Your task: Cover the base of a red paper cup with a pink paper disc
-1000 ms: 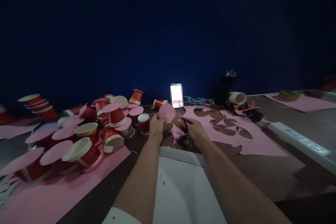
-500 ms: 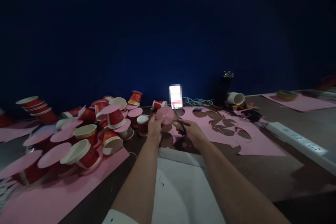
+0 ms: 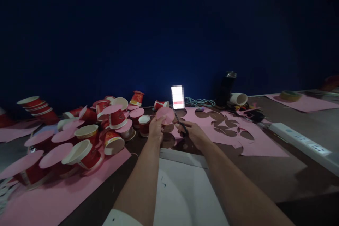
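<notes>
My left hand [image 3: 156, 129] pinches a round pink paper disc [image 3: 165, 115] by its lower edge. In my right hand [image 3: 192, 132] is a pair of scissors [image 3: 182, 126] with dark handles, the fingers closed round them. The blades point up and away, close beside the disc's right edge; whether they touch the paper I cannot tell. Under and beyond my right hand lies a pink sheet [image 3: 209, 127] with several round holes cut out. Left of my left hand stands a small red paper cup [image 3: 144, 126] with a white top.
Many red paper cups [image 3: 87, 155] crowd the left, several topped with pink discs [image 3: 56, 155]. A lit phone [image 3: 177, 97] leans at the back near a coiled cable [image 3: 202, 102] and a dark bottle [image 3: 226, 88]. A power strip [image 3: 302, 141] lies right. White board [image 3: 185, 187] sits before me.
The disc has turned or shifted slightly left in my left hand. The scissors have moved a little, their blades now steeper beside the disc. The cups stay where they were.
</notes>
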Available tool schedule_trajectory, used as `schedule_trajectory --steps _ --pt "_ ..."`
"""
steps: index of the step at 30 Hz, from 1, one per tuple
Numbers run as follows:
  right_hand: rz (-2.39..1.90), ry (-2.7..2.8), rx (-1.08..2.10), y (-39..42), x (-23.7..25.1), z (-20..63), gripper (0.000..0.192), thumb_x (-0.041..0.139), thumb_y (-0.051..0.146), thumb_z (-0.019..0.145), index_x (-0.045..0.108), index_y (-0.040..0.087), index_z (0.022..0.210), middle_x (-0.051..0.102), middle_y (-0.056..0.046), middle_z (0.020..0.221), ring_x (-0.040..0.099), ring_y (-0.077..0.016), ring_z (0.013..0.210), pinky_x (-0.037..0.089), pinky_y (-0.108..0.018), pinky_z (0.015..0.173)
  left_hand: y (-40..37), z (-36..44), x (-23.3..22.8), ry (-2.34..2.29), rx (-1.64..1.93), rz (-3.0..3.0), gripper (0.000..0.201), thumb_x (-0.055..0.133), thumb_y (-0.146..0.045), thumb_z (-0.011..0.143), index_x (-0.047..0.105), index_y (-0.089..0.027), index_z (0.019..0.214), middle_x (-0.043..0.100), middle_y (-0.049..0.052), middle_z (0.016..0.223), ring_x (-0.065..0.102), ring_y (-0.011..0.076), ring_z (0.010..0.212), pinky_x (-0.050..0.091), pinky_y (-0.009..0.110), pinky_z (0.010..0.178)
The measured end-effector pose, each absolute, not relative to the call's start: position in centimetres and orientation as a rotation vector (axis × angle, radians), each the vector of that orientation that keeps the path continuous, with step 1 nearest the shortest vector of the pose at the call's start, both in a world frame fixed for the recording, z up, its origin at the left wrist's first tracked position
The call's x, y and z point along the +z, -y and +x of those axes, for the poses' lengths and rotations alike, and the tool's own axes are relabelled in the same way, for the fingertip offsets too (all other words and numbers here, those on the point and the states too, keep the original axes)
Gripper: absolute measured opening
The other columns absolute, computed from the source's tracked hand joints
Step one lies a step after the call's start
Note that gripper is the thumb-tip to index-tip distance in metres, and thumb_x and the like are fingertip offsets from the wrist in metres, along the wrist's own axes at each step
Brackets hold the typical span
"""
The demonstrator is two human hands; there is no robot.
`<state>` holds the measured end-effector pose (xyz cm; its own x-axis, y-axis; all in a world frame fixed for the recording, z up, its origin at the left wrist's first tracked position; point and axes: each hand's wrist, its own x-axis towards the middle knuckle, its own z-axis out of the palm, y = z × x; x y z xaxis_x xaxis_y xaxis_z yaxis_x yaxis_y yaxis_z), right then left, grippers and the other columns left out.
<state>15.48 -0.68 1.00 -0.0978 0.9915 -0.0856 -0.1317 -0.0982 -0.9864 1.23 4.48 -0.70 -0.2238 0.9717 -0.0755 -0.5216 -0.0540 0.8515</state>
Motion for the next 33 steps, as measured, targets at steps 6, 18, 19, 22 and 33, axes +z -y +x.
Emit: schedule_trajectory --steps 6,18,19,22,33 --pt "-1.110 1.130 1.376 0.64 0.94 15.39 0.053 0.079 0.041 0.058 0.071 0.012 0.102 0.055 0.002 0.060 0.047 -0.0081 0.054 0.033 -0.022 0.049 -4.52 1.26 -0.86 -0.954 1.577 0.694 0.033 0.076 -0.028 0.048 0.058 -0.015 0.073 0.055 -0.005 0.055 0.045 0.0051 0.045 0.031 0.019 0.045" --pt "-1.137 1.133 1.359 0.81 1.21 15.34 0.051 0.079 0.040 0.059 0.071 0.013 0.102 0.058 0.000 0.061 0.049 -0.0089 0.056 0.035 -0.022 0.051 -4.63 1.21 -1.03 -1.025 1.591 0.739 0.032 0.076 -0.032 0.052 0.062 -0.015 0.075 0.055 -0.003 0.056 0.050 0.0078 0.049 0.035 0.020 0.048" --pt "-1.136 1.131 1.358 0.77 1.17 15.35 0.051 0.079 0.040 0.059 0.071 0.013 0.102 0.058 0.000 0.062 0.049 -0.0091 0.056 0.036 -0.022 0.051 -4.65 1.21 -1.06 -1.028 1.591 0.743 0.032 0.076 -0.032 0.052 0.062 -0.015 0.075 0.055 -0.003 0.056 0.050 0.0082 0.050 0.035 0.020 0.048" --pt "-1.129 1.125 1.358 0.59 1.07 15.36 0.049 0.079 0.038 0.059 0.072 0.014 0.100 0.058 0.001 0.061 0.049 -0.0089 0.057 0.037 -0.022 0.053 -4.59 1.27 -1.04 -0.986 1.587 0.749 0.034 0.077 -0.031 0.050 0.063 -0.015 0.076 0.057 -0.002 0.058 0.051 0.0088 0.051 0.035 0.020 0.049" --pt "-1.129 1.129 1.355 0.54 0.98 15.40 0.048 0.079 0.036 0.060 0.072 0.014 0.101 0.059 0.000 0.063 0.050 -0.0093 0.059 0.038 -0.022 0.056 -4.59 1.37 -1.05 -0.943 1.623 0.753 0.035 0.075 -0.030 0.051 0.063 -0.013 0.080 0.060 -0.002 0.063 0.051 0.0079 0.053 0.036 0.021 0.052"
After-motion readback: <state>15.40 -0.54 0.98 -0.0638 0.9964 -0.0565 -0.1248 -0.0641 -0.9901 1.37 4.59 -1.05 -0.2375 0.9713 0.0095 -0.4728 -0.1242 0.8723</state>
